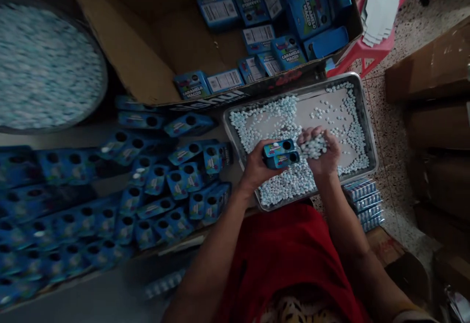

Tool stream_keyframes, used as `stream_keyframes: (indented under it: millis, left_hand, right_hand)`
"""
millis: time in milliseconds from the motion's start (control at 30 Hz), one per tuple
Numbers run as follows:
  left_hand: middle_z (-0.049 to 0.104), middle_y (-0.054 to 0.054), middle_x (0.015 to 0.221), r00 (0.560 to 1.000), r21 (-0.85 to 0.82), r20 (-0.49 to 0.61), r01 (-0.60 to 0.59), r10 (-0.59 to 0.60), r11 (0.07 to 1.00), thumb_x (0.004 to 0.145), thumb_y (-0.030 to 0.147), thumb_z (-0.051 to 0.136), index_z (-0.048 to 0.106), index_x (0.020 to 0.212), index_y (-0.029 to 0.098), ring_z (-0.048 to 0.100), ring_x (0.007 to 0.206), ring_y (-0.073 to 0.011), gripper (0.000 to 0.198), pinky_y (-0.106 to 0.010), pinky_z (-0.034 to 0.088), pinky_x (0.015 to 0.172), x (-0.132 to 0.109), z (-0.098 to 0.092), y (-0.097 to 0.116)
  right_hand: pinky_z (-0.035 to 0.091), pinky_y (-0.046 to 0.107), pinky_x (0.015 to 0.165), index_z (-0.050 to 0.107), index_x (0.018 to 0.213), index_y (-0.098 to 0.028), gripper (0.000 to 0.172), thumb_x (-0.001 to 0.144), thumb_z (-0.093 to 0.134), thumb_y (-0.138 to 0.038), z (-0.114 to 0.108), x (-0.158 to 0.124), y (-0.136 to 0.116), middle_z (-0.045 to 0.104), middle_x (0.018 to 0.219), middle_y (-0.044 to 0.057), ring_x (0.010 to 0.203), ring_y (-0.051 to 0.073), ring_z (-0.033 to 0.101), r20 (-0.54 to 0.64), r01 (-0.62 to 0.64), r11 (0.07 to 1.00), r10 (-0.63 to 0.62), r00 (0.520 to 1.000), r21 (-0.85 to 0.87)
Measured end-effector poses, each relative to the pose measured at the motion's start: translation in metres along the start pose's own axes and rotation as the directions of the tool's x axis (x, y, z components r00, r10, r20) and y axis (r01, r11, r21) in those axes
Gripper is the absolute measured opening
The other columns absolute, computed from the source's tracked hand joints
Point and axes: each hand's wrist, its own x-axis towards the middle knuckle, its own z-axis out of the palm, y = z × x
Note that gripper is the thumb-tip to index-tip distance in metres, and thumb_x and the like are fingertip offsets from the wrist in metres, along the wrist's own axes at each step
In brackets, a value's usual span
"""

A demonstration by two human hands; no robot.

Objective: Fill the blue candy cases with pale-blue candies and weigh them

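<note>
Two small blue candy boxes (281, 153) stand side by side in my left hand (253, 166), its fingers wrapped round them. Their round dark top holes face up toward me. Close on the right, my right hand (325, 154) is cupped palm up around a heap of pale blue and white candies (315, 146). Its fingertips come near the boxes; whether they touch I cannot tell. Both hands are above a clear plastic tray (370, 139), where loose candies (282, 188) lie thickest at the left and front. Part of the tray's middle is hidden by my hands.
Many blue boxes (178, 181) with round holes crowd the table at left. A large tub (47, 63) of candies is beyond them. A cardboard carton (121, 34) holding blue boxes borders the tray's far side. Brown cartons (433, 63) and a red stool (378, 54) stand right.
</note>
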Motion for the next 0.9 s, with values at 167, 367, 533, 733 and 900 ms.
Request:
stream_keyframes:
  millis: [167, 367, 533, 733, 900]
  left_hand:
    - [0.076, 0.0, 0.104, 0.996, 0.072, -0.017, 0.091, -0.09, 0.993, 0.062, 0.05, 0.102, 0.064, 0.124, 0.024, 0.075, 0.095, -0.0243, 0.078, -0.034, 0.061, 0.084, -0.001, 0.003, 0.005]
    - [0.075, -0.001, 0.101, 0.993, 0.145, 0.029, 0.105, -0.111, 0.984, 0.063, 0.047, 0.102, 0.066, 0.125, 0.025, 0.074, 0.09, -0.0269, 0.075, -0.039, 0.06, 0.08, -0.016, -0.007, 0.008]
    - [0.072, -0.006, 0.13, 0.984, 0.133, -0.101, -0.132, 0.146, 0.982, 0.068, 0.047, 0.103, 0.069, 0.128, 0.029, 0.071, 0.125, -0.0358, 0.071, -0.056, 0.058, 0.111, -0.007, -0.012, -0.008]
    - [0.069, -0.01, 0.132, 0.97, 0.086, -0.187, -0.14, 0.154, 0.986, 0.059, 0.072, 0.105, 0.067, 0.127, 0.027, 0.067, 0.133, -0.0368, 0.091, -0.058, 0.053, 0.122, 0.01, -0.021, -0.015]
    - [0.067, -0.009, 0.146, 0.955, -0.071, -0.166, -0.258, 0.244, 0.963, 0.07, 0.061, 0.105, 0.057, 0.143, 0.035, 0.066, 0.143, -0.0346, 0.091, -0.057, 0.053, 0.124, -0.004, -0.038, -0.016]
  right_hand:
    - [0.064, 0.042, 0.087, 0.072, 0.073, -0.03, 0.034, 0.09, 0.067, -0.059, 0.028, -0.01, 0.009, 0.064, 0.076, 0.004, 0.076, 0.023, 0.063, 0.037, 0.113, 0.955, -0.107, 0.994, -0.274]
    - [0.063, 0.039, 0.084, 0.074, 0.079, -0.029, 0.043, 0.095, 0.062, -0.067, 0.036, 0.008, 0.027, 0.058, 0.073, 0.001, 0.071, 0.021, 0.06, 0.096, 0.098, 0.931, -0.069, 0.993, -0.35]
    - [0.055, 0.052, 0.118, 0.078, 0.077, -0.029, 0.055, 0.095, 0.064, -0.078, 0.036, -0.004, 0.026, 0.071, 0.086, 0.007, 0.1, 0.029, 0.073, 0.371, 0.155, 0.909, -0.001, 0.929, -0.387]
    - [0.043, 0.06, 0.132, 0.081, 0.097, -0.033, 0.043, 0.102, 0.061, -0.071, -0.007, -0.021, 0.017, 0.079, 0.122, 0.006, 0.134, 0.031, 0.07, 0.176, 0.249, 0.815, -0.183, 0.967, -0.523]
    - [0.015, 0.076, 0.139, 0.073, 0.144, -0.034, 0.068, 0.085, 0.089, -0.062, -0.081, -0.021, 0.05, 0.045, 0.18, 0.012, 0.173, 0.046, 0.026, 0.534, 0.538, 0.021, 0.155, 0.831, -0.843]
